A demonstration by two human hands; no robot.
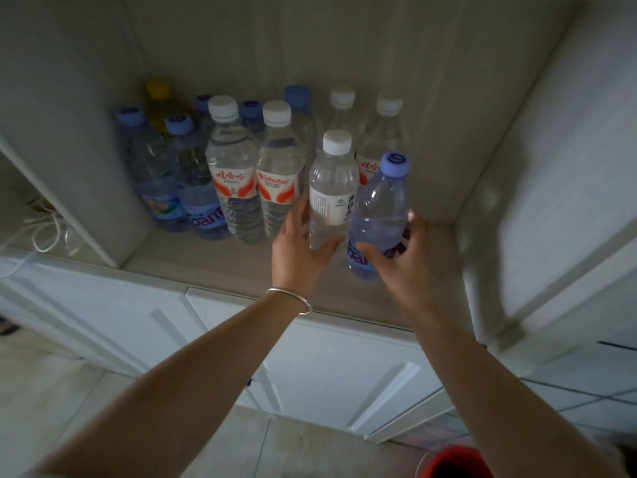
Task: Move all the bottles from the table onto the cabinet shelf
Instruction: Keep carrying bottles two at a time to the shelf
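- Both hands are at the cabinet shelf (213, 267), each wrapped around a bottle near its base: the left hand (296, 251) grips the white-capped bottle (331, 198), and the right hand (401, 260) grips the blue-capped bottle (379, 215).
- The two held bottles touch side by side, just in front of the standing group of bottles (238, 174) and towards its right end.
- To finish well, I'd say lower each base flat onto the shelf, keep them upright, then open the fingers without nudging the row behind; the blue-capped one leans a little and wants straightening first.
- The white-capped bottle is clear, with a white label bearing dark characters. The blue-capped one is tinted pale blue, its label partly hidden by fingers.
- The table isn't in view, so I cannot tell how many remain.
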